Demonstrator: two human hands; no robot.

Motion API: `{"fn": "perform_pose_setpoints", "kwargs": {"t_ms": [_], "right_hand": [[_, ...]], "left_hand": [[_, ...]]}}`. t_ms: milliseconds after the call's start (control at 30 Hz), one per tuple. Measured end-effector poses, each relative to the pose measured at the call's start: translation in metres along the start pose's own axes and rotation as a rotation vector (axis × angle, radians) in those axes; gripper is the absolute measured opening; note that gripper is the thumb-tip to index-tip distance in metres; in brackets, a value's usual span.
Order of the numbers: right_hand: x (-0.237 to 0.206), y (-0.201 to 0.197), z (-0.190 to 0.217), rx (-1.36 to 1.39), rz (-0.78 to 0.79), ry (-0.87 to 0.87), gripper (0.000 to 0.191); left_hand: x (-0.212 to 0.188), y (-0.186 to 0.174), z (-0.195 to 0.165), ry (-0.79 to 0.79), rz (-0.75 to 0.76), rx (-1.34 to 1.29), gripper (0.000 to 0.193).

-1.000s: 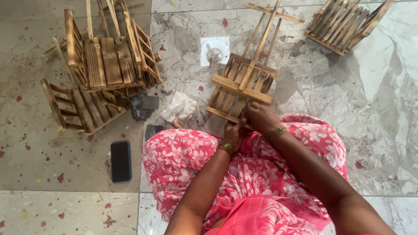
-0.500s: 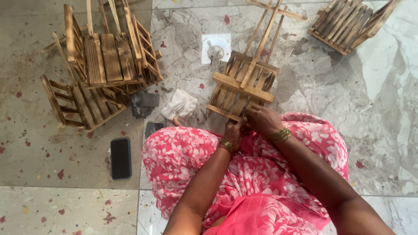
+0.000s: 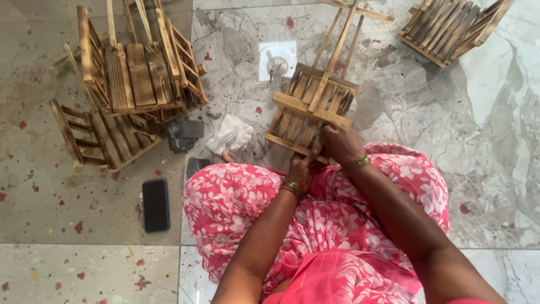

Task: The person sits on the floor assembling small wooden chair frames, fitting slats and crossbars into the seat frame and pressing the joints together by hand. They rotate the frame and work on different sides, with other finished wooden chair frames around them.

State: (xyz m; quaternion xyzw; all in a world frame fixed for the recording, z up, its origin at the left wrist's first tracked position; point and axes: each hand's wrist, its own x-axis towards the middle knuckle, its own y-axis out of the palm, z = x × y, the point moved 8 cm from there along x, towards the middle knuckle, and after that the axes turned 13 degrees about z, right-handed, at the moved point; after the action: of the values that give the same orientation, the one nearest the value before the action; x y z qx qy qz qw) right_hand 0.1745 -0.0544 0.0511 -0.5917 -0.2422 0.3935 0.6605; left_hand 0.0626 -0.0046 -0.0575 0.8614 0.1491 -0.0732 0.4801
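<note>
A small slatted wooden chair-like frame [image 3: 306, 110] rests on the marble floor against my knees, its long thin legs pointing away from me. My right hand [image 3: 339, 142] is closed over the frame's near edge from above. My left hand [image 3: 301, 169] grips the same near edge from below, beside the right hand. Both wrists wear green and gold bangles. My lap is covered by pink flowered cloth [image 3: 315, 225].
Two finished wooden frames [image 3: 135, 73] are stacked at the far left, another [image 3: 95, 138] lies below them, and one more [image 3: 450, 28] sits at the far right. A white cloth [image 3: 229, 135], dark blocks [image 3: 185, 132], a black phone [image 3: 156, 205] and a small white packet [image 3: 277, 60] lie on the floor.
Both hands shifted slightly toward me along the frame's near edge, and the frame moved a little with them. The other frames stayed put.
</note>
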Motion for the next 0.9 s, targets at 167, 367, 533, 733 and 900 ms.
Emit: {"fn": "perform_pose_setpoints", "kwargs": {"t_ms": [167, 367, 533, 733, 900], "right_hand": [[-0.003, 0.016, 0.008, 0.087, 0.147, -0.142, 0.022], [-0.001, 0.005, -0.001, -0.032, 0.035, -0.055, 0.022], [-0.002, 0.023, 0.008, 0.060, 0.274, -0.127, 0.018], [0.000, 0.004, 0.006, -0.041, 0.080, -0.058, 0.018], [-0.003, 0.010, 0.018, 0.089, 0.195, -0.211, 0.017]], "left_hand": [[-0.001, 0.006, -0.004, 0.003, 0.014, 0.015, 0.034], [-0.002, 0.004, -0.001, 0.000, 0.004, -0.003, 0.032], [0.002, 0.005, -0.004, 0.026, 0.010, -0.006, 0.031], [-0.003, 0.012, -0.007, 0.014, 0.033, -0.014, 0.033], [-0.001, 0.016, -0.009, 0.034, 0.019, -0.027, 0.029]]}}
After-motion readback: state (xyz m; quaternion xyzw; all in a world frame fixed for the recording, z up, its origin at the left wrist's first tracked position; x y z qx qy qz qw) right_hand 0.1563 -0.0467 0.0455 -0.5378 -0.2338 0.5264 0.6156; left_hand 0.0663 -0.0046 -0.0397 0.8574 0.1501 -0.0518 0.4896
